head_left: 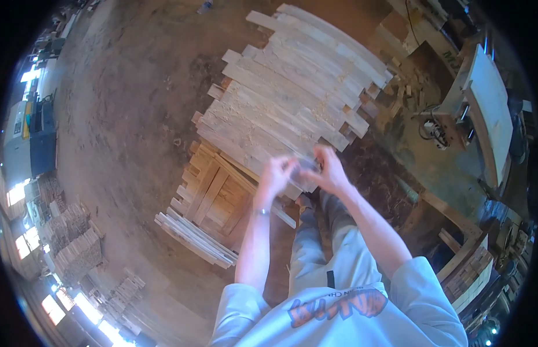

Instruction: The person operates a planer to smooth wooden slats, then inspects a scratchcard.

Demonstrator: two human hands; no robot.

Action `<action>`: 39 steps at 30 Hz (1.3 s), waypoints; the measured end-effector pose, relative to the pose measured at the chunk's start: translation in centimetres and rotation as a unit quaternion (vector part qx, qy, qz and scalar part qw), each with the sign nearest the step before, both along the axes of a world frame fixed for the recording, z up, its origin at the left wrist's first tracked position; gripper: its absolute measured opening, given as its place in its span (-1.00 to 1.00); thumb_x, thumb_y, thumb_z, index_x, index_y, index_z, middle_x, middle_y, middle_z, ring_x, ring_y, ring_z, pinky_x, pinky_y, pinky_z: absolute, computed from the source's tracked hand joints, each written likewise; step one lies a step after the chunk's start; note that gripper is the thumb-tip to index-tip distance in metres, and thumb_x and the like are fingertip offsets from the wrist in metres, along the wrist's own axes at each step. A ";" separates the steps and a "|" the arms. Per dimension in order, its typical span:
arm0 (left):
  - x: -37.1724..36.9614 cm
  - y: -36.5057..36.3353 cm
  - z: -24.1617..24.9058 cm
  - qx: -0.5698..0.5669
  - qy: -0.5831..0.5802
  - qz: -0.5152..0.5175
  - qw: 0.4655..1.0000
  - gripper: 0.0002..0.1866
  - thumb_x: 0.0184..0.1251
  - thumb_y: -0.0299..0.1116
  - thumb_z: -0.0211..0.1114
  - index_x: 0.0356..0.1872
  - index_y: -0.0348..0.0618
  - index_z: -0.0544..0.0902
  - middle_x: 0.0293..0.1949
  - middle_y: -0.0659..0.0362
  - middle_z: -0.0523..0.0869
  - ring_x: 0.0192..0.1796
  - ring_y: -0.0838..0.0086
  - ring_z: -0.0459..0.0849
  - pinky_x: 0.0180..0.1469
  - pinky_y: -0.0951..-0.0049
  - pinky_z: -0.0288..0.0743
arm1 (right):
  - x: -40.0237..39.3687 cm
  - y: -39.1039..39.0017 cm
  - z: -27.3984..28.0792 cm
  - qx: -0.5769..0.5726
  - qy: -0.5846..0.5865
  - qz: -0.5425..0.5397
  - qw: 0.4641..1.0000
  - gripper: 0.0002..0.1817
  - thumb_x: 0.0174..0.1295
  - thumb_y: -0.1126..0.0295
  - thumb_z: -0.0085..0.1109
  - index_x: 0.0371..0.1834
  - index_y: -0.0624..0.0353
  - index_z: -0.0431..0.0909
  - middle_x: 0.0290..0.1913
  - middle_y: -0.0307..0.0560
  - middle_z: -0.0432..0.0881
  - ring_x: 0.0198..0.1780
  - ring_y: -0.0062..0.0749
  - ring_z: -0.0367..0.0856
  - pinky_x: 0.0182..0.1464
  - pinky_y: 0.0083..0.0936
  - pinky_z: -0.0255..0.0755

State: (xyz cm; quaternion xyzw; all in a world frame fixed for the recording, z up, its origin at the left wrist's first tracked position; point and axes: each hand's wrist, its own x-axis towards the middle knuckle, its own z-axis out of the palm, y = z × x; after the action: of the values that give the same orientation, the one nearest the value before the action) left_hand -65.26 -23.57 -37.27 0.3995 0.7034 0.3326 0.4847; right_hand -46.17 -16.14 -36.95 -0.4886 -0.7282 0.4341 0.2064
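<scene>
Both hands are raised in front of my body, above the near edge of a wide layer of pale wooden boards (280, 92). My left hand (278, 175) has its fingers curled in, with thumb and fingertips pinched together. To its right, my right hand (328, 172) is bent inward with curled fingers. Between the two hands is a small, greyish, blurred thing (305, 165), too smeared to name; both hands seem to hold it. Wood shavings lie scattered over the boards, whose ends are uneven.
Wooden panels (219, 194) and a bundle of white strips (196, 240) lie left of my legs. A large curved white panel (491, 110) stands at right, with a wooden frame (448, 214) nearer me. Stacked wood (78, 240) and a grey machine (34, 136) line the left.
</scene>
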 end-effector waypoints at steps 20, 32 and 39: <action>2.6 -10.7 39.2 0.237 0.023 0.173 0.956 -0.64 0.55 -0.17 0.37 -0.29 -0.34 0.80 -0.70 0.36 0.53 -0.59 0.77 0.35 -0.59 0.51 0.22 | 0.2 -10.6 38.9 -0.112 0.213 0.096 0.966 -0.75 0.58 0.32 0.16 -0.09 0.33 0.68 -0.40 -0.27 0.70 -0.41 -0.69 0.60 -0.36 -0.62 0.50; 10.6 -13.1 54.8 0.376 -0.114 0.003 0.920 -0.74 0.46 -0.33 0.44 -0.20 -0.41 0.78 -0.51 0.09 0.79 -0.46 0.61 0.75 -0.40 0.57 0.56 | 11.6 -12.5 51.2 -0.266 0.432 0.196 0.839 -0.70 0.56 0.37 0.14 0.08 0.46 0.64 -0.08 0.14 0.80 -0.20 -0.27 0.86 -0.14 -0.42 0.75; 15.7 -10.9 54.7 0.403 -0.074 -0.093 0.908 -0.79 0.37 -0.43 0.48 -0.16 -0.43 0.76 -0.48 0.04 0.80 -0.48 0.44 0.80 -0.40 0.53 0.60 | 16.9 -9.3 51.3 -0.264 0.469 0.204 0.818 -0.72 0.53 0.40 0.17 -0.01 0.48 0.68 -0.17 0.17 0.83 -0.20 -0.28 0.87 -0.16 -0.44 0.74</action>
State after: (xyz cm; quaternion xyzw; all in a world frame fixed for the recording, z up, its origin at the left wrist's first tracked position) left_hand -49.58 -34.48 17.38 0.5984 0.4315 0.5699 0.3619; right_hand -29.28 -25.46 14.34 -0.1020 -0.4840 0.8182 0.2930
